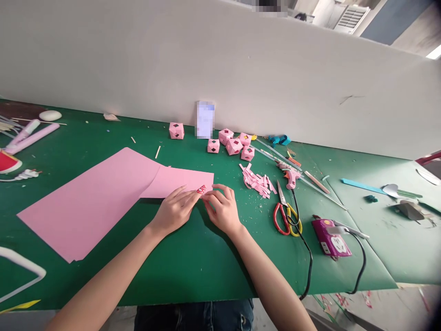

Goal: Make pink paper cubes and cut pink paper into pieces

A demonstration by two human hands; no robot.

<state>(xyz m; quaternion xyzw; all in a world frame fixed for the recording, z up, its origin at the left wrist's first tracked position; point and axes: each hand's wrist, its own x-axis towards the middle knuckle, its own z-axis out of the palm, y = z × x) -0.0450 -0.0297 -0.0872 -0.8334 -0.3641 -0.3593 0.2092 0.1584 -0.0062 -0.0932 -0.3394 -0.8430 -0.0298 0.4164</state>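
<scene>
Beneath my fingers lies a pink paper sheet (182,178), its left end meeting a larger pink sheet (93,197). My left hand (175,211) is closed at the small sheet's near edge, fingers pressed together on the paper. A small red-and-white patterned wrap (201,189) shows at one of its fingertips. Close beside it, my right hand (223,209) is closed, with thumb and fingers pinching the paper's near right corner. The exact grip is partly hidden by the fingers. Beyond the hands stand several folded pink paper cubes (234,146) with dark diamond-shaped openings.
Right of my hands lie pink paper scraps (258,181), scissors (284,214), a pink glue gun (291,176) with a black cord, and a purple power socket (331,239). A phone (205,120) leans on the pale partition (138,59). Pink rolls (32,138) lie far left.
</scene>
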